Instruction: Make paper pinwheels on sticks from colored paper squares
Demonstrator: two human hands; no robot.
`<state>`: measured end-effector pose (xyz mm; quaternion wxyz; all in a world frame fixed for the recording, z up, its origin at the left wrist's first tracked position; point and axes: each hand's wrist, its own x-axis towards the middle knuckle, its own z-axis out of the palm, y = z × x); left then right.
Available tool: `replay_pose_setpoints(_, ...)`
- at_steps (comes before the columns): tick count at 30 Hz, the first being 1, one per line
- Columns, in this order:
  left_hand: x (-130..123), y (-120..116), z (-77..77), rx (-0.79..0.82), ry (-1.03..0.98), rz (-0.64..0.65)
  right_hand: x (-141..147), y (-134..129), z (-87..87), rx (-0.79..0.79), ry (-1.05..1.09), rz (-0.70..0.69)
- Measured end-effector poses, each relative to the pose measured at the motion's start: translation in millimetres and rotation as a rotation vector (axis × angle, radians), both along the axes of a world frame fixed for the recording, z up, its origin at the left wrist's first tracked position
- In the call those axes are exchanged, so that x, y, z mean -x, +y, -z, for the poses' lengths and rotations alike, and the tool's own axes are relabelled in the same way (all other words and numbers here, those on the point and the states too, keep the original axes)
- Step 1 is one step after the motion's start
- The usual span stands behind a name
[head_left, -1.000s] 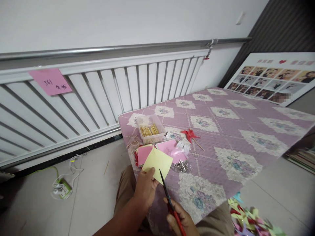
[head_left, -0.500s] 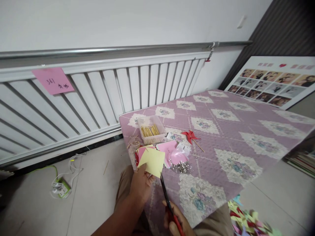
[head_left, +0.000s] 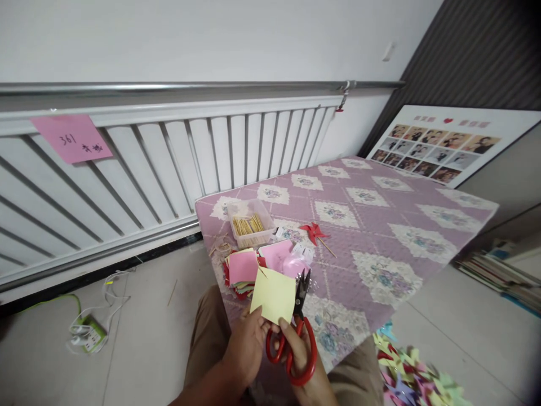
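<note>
Left hand (head_left: 245, 344): fingers pinch yellow paper (head_left: 274, 294) at its lower left edge. Right hand (head_left: 299, 351): thumb on paper's lower edge, fingers also hold red-handled scissors (head_left: 302, 299), blades apart, beside paper. Beyond: paper stack (head_left: 243, 268), stick box (head_left: 250, 224), red pinwheel (head_left: 315, 233), all on purple tablecloth (head_left: 342, 270).

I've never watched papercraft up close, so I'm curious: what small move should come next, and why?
Probably turn the yellow paper until a corner faces the scissors: left hand and right hand both grip it, and the blades stand parted beside it.
</note>
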<state>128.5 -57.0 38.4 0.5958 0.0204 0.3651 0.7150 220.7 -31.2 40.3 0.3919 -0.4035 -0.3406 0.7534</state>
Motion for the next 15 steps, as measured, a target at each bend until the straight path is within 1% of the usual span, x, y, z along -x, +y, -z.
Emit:
replay_pose_setpoints(3, 4.0, -9.4, -1.4, -0.082, 0.078, 0.067, -0.5, 1.8, -4.2, -0.019, -0.037, 0.02)
replay_pose_setpoints(7, 23.4, -18.4, -13.0, -0.114, 0.156, 0.279, -11.8, 3.8, -4.5, -0.015, -0.057, -0.005)
replay_pose_setpoints(8, 29.3, -18.9, -16.6, -0.104, 0.146, 0.329, -15.4, 4.6, -5.4, -0.012, -0.067, -0.022)
replay_pose_setpoints(10, 39.1, -17.6, -22.8, -0.062, 0.065, 0.392, -21.7, 6.5, -9.0, -0.013, -0.087, -0.065)
replay_pose_setpoints(12, 43.8, -13.8, -26.2, -0.017, -0.007, 0.404, -26.2, 9.3, -14.0, -0.029, -0.108, -0.135)
replay_pose_setpoints(15, 41.1, -6.5, -24.4, 0.016, -0.025, 0.374, -29.5, 15.0, -19.2, -0.092, -0.163, -0.247)
